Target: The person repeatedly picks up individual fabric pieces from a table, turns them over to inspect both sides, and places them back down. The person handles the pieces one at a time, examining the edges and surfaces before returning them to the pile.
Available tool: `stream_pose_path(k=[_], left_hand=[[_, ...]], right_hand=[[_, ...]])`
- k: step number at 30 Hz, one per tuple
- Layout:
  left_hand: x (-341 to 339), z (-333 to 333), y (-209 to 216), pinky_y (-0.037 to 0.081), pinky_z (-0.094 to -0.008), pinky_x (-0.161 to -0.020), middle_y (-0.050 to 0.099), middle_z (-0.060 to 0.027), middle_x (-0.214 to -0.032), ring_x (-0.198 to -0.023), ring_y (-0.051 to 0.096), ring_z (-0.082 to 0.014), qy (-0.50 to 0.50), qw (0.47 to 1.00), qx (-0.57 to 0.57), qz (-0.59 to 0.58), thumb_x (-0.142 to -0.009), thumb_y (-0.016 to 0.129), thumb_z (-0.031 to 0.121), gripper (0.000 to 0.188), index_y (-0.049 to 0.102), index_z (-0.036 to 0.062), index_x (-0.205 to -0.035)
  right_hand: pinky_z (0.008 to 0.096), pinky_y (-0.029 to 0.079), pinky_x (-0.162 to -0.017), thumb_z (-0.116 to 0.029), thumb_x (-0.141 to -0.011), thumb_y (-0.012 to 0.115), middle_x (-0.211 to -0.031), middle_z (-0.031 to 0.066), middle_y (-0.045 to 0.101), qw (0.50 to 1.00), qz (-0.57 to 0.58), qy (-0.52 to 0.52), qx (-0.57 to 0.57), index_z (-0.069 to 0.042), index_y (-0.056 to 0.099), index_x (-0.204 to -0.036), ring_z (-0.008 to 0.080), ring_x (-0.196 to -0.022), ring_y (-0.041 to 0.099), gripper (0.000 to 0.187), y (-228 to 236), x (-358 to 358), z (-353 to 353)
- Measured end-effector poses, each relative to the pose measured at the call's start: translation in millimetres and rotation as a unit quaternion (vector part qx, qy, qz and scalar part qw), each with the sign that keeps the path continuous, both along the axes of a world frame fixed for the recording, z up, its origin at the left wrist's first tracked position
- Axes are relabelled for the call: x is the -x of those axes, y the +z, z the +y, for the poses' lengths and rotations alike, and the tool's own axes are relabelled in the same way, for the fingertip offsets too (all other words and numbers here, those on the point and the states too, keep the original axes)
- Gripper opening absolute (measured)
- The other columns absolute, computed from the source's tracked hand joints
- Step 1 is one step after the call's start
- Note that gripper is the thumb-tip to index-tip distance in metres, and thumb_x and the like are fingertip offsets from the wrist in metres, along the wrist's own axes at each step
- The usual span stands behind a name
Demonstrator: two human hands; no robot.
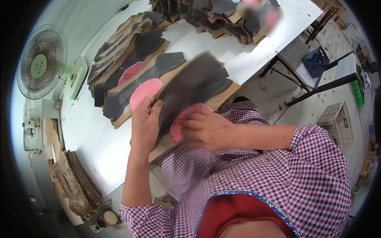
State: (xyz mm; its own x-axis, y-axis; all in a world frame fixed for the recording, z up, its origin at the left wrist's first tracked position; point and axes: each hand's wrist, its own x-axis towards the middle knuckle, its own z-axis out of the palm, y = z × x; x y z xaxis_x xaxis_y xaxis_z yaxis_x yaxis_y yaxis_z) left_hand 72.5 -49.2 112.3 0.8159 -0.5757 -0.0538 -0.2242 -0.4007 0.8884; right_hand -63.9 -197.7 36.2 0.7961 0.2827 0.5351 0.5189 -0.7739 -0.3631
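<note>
A long dark grey strip (pixel 190 79), blurred at its far end, stands tilted over the work in front of me. My left hand (pixel 146 125) grips its near left edge, thumb on the dark face. Beside those fingers shows a pink rounded pad (pixel 147 90). My right hand (pixel 209 129) has bent fingers on a second pink pad (pixel 177 126) with print on it; its thumb is mostly hidden. Under both hands lies another dark grey piece (pixel 223 81) on a tan backing (pixel 228 96). Left of them rests a similar dark grey piece (pixel 127 95).
A row of overlapping dark pieces (pixel 123 51) covers the white table's (pixel 95 142) left side. More stacks (pixel 198 16) stand at the back. A fan (pixel 41 61) and green tray (pixel 77 79) are at left. Brown fibrous sheets (pixel 77 184) hang nearby; a crate (pixel 335 123) sits right.
</note>
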Motion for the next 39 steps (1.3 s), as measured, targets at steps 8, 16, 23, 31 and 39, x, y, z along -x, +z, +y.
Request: stream_pose_path(k=[8,16,23,31,39], left_hand=[[19,-15,13,0.044,-0.0293,-0.066,0.059,-0.0062,-0.075,-0.069,0.051,-0.0128,-0.032,0.998,-0.029,-0.042,-0.094,0.059,0.014,0.015,0.059,-0.0013,-0.092],[35,22,-46,0.022,-0.0495,-0.117,0.056,-0.0184,-0.132,-0.135,0.041,-0.0364,-0.222,0.965,-0.025,-0.135,-0.091,0.059,0.023,0.027,0.060,0.0035,-0.110],[39,19,-60,0.025,-0.0475,-0.115,0.046,-0.0127,-0.145,-0.140,0.035,-0.0322,-0.206,0.951,-0.069,-0.222,-0.100,0.047,0.034,0.041,0.055,0.0118,-0.133],[49,6,-59,0.024,-0.0459,-0.115,0.035,-0.0055,-0.154,-0.144,0.028,-0.0311,-0.191,0.897,-0.225,-0.329,-0.099,0.047,0.033,0.046,0.045,0.0238,-0.144],[53,4,-58,0.023,-0.0466,-0.115,0.034,-0.0081,-0.154,-0.144,0.026,-0.0319,-0.187,0.895,-0.235,-0.329,-0.097,0.049,0.031,0.050,0.042,0.0229,-0.146]], right_hand=[[0.0426,0.042,-0.099,-0.034,-0.080,0.071,-0.107,0.0116,0.064,0.988,0.138,0.011,-0.067,-0.003,0.067,-0.104,0.0277,-0.105,0.059,0.040,12,4,-5],[0.0354,0.052,-0.092,-0.039,-0.096,0.056,-0.110,0.0143,0.065,0.576,0.284,0.020,-0.766,0.002,0.060,-0.112,0.0236,-0.104,0.064,0.045,24,3,-59],[0.0302,0.052,-0.068,-0.028,-0.093,0.062,-0.086,0.0091,0.067,0.822,0.325,-0.200,-0.422,0.003,0.064,-0.097,0.0173,-0.076,0.064,0.031,37,-19,-124],[0.0409,0.048,-0.069,-0.006,-0.088,0.059,-0.086,0.0163,0.060,0.972,0.096,-0.197,-0.081,0.001,0.054,-0.089,0.0338,-0.079,0.061,0.008,22,-28,-117],[0.0437,0.048,-0.071,-0.005,-0.090,0.057,-0.090,0.0142,0.056,0.964,0.129,-0.234,-0.014,-0.004,0.052,-0.093,0.0378,-0.084,0.057,0.006,6,-39,-123]])
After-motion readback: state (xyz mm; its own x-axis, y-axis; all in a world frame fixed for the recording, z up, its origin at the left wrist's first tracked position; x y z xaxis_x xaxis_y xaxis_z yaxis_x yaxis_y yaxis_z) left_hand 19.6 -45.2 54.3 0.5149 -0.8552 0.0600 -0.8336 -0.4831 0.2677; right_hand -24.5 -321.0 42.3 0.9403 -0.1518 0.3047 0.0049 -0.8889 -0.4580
